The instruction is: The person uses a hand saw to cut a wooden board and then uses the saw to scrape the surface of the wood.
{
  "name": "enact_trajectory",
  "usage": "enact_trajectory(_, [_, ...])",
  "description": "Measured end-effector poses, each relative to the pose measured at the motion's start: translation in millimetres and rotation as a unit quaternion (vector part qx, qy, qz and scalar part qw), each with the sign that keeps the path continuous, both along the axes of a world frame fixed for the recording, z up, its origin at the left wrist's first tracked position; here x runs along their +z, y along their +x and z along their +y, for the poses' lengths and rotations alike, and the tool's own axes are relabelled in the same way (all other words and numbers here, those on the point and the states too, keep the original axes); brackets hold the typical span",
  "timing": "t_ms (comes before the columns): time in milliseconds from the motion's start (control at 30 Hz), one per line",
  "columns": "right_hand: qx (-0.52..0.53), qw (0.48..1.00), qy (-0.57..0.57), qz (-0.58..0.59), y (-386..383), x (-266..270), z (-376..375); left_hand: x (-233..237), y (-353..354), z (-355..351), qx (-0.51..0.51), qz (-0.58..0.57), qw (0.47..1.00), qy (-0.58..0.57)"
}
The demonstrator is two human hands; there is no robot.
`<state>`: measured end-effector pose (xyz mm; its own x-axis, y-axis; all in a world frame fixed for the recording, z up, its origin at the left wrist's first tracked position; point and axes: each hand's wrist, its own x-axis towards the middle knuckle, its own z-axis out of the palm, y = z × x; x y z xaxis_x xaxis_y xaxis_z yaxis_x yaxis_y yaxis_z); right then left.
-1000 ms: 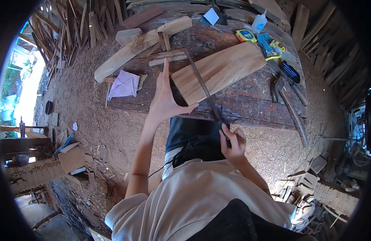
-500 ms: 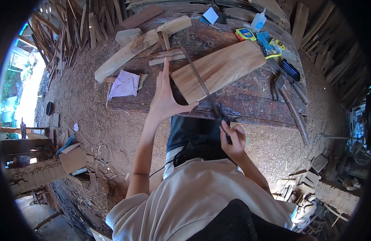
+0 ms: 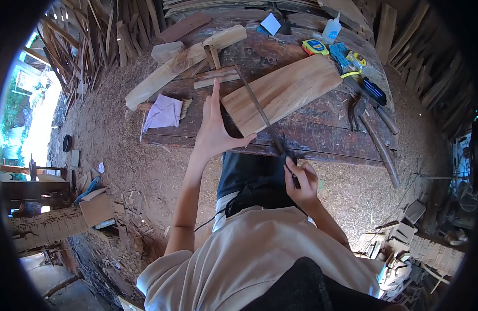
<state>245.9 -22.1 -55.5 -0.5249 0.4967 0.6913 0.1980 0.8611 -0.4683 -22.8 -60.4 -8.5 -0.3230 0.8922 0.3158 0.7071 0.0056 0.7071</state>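
My left hand (image 3: 214,133) is spread, index finger up and thumb out, beside the left end of a wide wooden board (image 3: 285,93). Nothing is in it. My right hand (image 3: 302,182) is closed round the dark handle of a long thin metal tool (image 3: 258,108) at the table's front edge. The tool's blade slants up and left across the board. Its far end lies near a small wooden block (image 3: 216,77) with an upright wooden piece (image 3: 212,56) behind it.
On the worktable (image 3: 332,132) lie a pale cloth (image 3: 163,111), a long wood piece (image 3: 161,80), a tape measure (image 3: 315,47), a glue bottle (image 3: 332,29), a black case (image 3: 374,91) and a hammer (image 3: 373,136). Wood scraps (image 3: 399,238) lie at lower right.
The view has shifted slightly. Both hands keep nearly the same pose, and the tool still lies across the board in my right hand.
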Motion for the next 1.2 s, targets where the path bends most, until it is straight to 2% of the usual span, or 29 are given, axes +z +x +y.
enact_trajectory(167, [0.014, 1.0, -0.003, 0.006, 19, 4, -15, -3, -3, 1, 0.004, 0.002, 1.0, 0.029])
enact_trajectory(267, [-0.009, 0.999, -0.019, -0.039, 46, -3, -24, -2, -2, 2, 0.004, -0.007, 1.0, 0.03])
enact_trajectory(500, [-0.008, 1.0, -0.01, -0.021, -3, 10, -4, -4, -2, 1, 0.003, 0.011, 0.999, 0.034])
enact_trajectory(767, [-0.003, 0.999, -0.002, -0.054, 51, 6, -26, -3, 1, 1, 0.004, 0.004, 1.0, 0.029])
enact_trajectory(900, [-0.009, 0.999, 0.023, -0.043, 20, 9, -10, -4, 0, 0, -0.001, 0.026, 0.999, 0.022])
enact_trajectory(1033, [0.0, 1.0, -0.003, -0.023, 1, 13, -3, -6, -3, 1, 0.009, 0.053, 0.998, 0.042])
enact_trajectory(1200, [-0.015, 0.999, 0.012, -0.05, 38, 8, -26, -5, -2, 1, 0.007, 0.032, 0.999, 0.032])
